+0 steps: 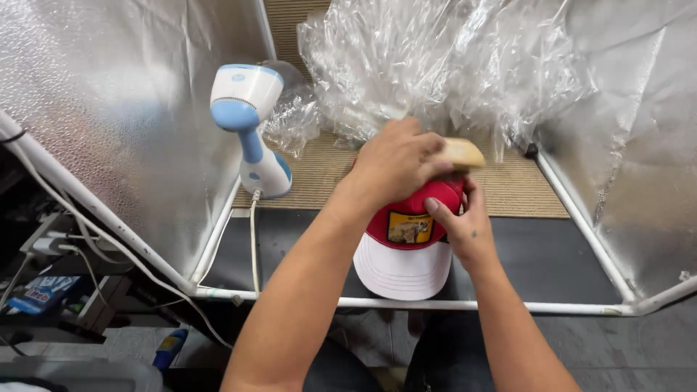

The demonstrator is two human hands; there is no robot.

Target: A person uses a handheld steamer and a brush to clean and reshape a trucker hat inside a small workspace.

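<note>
Bounding the work area, a white tube frame (406, 303) runs along the near edge, with side rails climbing toward 11 and 1 o'clock. Silvery reflective sheets (109, 109) hang as walls on both sides, so room is closed off at 9 and 3 o'clock. Inside the frame a dark floor strip (552, 254) lies nearest, open at 3 o'clock of the hands, and a tan ribbed mat (519, 189) lies beyond it.

At 12 o'clock a heap of crumpled clear plastic (435, 65) is piled on the mat, crowding the far side just behind the hands. At 10 o'clock a white and blue steamer (250, 127) stands upright on the mat's near left corner, its cord (253, 239) dropping toward 6 o'clock over the frame. Outside the left wall, cables and a blue box (40, 290) are seen at 8 o'clock.

A red and white cap (406, 250) is held at the centre, brim toward 6 o'clock, overhanging the frame's near tube. The left hand (396, 160) is closed over a tan brush (463, 152), which is pressed at the cap's crown at 12 o'clock. The right hand (465, 221) is curled around the cap's right side at 3 o'clock, fingers (439, 214) lying on the red front panel beside a yellow patch (409, 227).
</note>
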